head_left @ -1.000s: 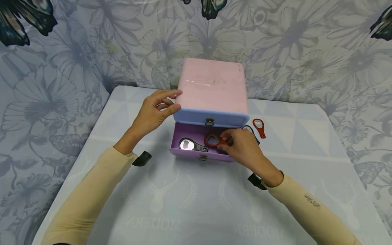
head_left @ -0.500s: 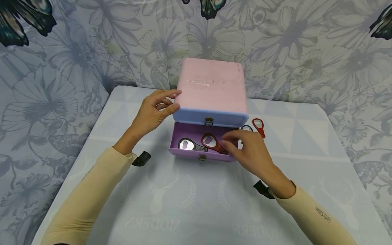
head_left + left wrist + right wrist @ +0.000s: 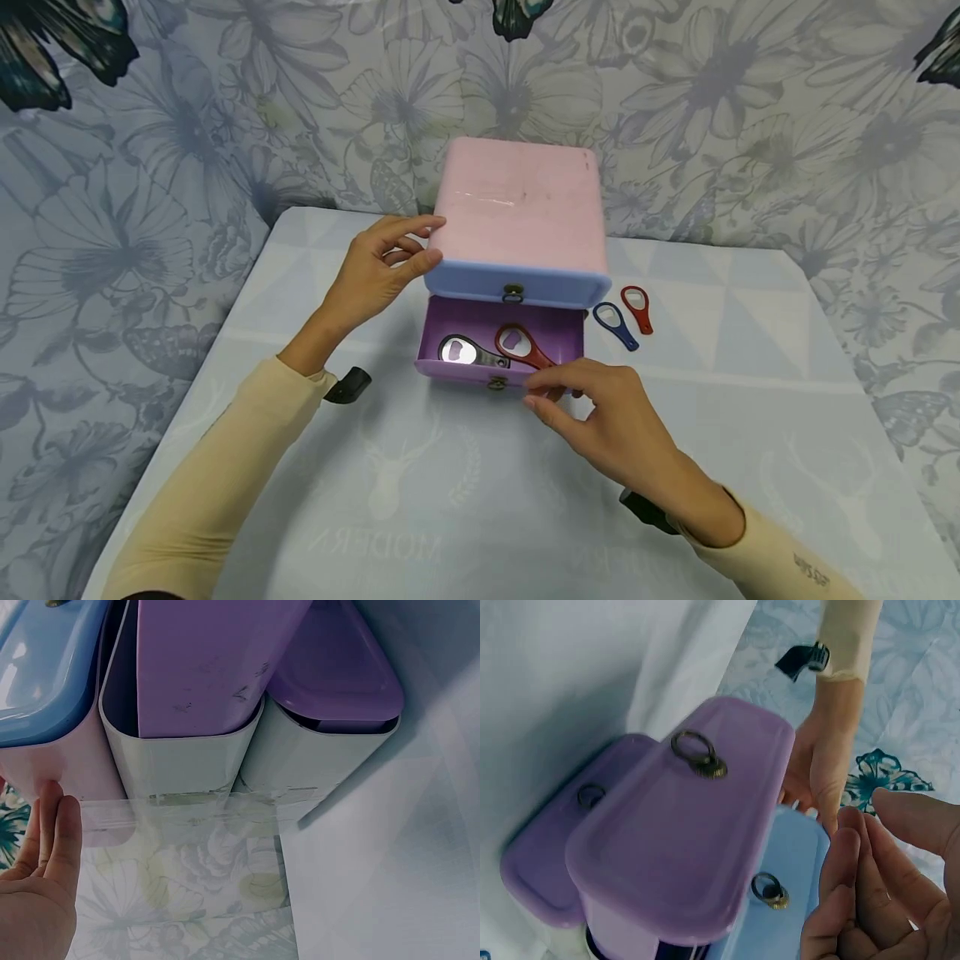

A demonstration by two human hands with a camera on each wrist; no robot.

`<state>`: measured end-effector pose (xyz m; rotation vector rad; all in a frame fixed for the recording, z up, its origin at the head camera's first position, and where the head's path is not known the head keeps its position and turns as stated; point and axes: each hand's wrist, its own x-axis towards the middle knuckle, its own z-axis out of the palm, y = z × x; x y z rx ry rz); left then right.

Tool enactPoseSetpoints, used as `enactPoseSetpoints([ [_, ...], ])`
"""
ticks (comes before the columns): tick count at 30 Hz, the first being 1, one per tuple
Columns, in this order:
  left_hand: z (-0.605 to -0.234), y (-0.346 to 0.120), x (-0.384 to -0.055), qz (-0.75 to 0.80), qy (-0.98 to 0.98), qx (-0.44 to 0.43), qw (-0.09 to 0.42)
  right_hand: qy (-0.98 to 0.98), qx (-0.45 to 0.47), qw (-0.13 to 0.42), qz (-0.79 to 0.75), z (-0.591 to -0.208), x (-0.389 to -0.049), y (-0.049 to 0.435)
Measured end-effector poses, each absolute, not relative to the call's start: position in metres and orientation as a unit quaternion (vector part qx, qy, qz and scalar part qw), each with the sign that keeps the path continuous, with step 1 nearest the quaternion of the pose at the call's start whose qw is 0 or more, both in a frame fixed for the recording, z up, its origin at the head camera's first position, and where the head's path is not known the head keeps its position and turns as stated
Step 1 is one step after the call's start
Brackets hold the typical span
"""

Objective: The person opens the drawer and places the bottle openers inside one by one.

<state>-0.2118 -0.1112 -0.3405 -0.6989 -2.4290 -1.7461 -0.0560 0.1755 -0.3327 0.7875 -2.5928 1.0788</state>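
A small drawer chest (image 3: 521,212) has a pink top and a blue top drawer (image 3: 799,862). Its purple drawer (image 3: 457,321) below is pulled out. Inside lie a black-and-grey magnifier-like tool (image 3: 459,351) with a round lens and a red one (image 3: 525,345). My left hand (image 3: 371,271) touches the chest's left side, fingers mostly straight. In front of the drawer's right front corner, my right hand (image 3: 611,421) has loosely bent fingers and nothing between them; in the right wrist view it appears beside the drawer front. Whether it touches the drawer, I cannot tell.
Right of the chest, a blue lens tool (image 3: 615,325) and another red one (image 3: 637,309) lie on the patterned tabletop (image 3: 450,500). Another purple drawer (image 3: 551,847) sits below the pulled-out one. A floral wall covering (image 3: 712,125) stands close behind the table.
My right hand has let go of the red lens tool, which now lies in the purple drawer. It has drawn back toward me, uncovering the blue tool. My left hand stays put.
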Motion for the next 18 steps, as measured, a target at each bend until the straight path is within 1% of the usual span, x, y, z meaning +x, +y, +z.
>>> enactPoseSetpoints([
  [4,-0.34,-0.112,-0.212,-0.567,-0.791,-0.225,0.036,-0.877,0.28,0.083,0.382,-0.34,-0.053,0.171],
  [10,-0.34,-0.112,-0.213,-0.568,-0.79,-0.227,0.04,-0.862,0.272,0.005,0.428,-0.36,-0.054,0.166],
  [15,-0.34,-0.111,-0.212,-0.573,-0.786,-0.229,0.037,-0.832,0.234,-0.061,0.5,-0.38,-0.06,0.164],
  [18,-0.34,-0.111,-0.211,-0.574,-0.785,-0.229,0.035,-0.817,0.199,-0.091,0.533,-0.394,-0.062,0.163],
])
